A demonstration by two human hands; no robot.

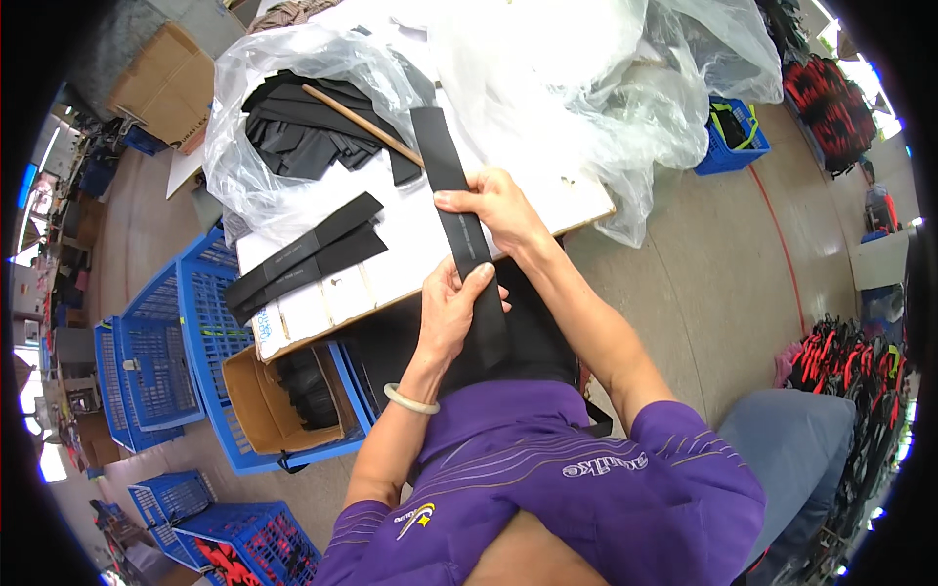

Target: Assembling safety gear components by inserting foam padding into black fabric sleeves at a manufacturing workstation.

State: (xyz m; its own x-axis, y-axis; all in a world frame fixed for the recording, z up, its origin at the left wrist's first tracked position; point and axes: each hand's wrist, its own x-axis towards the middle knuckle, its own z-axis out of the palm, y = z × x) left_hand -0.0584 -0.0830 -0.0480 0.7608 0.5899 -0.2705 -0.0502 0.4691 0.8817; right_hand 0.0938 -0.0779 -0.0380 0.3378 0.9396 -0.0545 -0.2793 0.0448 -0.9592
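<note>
A long flat black fabric strip (439, 148) is held up slantwise over the table's near edge. My right hand (506, 213) pinches it around its middle, thumb on top. Lower down, my left hand (447, 311) grips the same strip between thumb and fingers, and its lower end hangs toward my lap. To the left, a few similar black strips (313, 256) lie overlapping on the white tabletop (342, 298). Behind them a clear plastic bag (230, 83) stands spread wide, filled with more dark strips (293, 132). A thin wooden stick (357, 119) lies across that pile.
Large clear plastic sheeting (586, 107) covers the table's right side. Below the left edge stands a blue crate (210, 361) with a cardboard box (249, 396) in it. More blue crates (264, 537) sit on the floor at left; a blue basket (733, 142) is far right.
</note>
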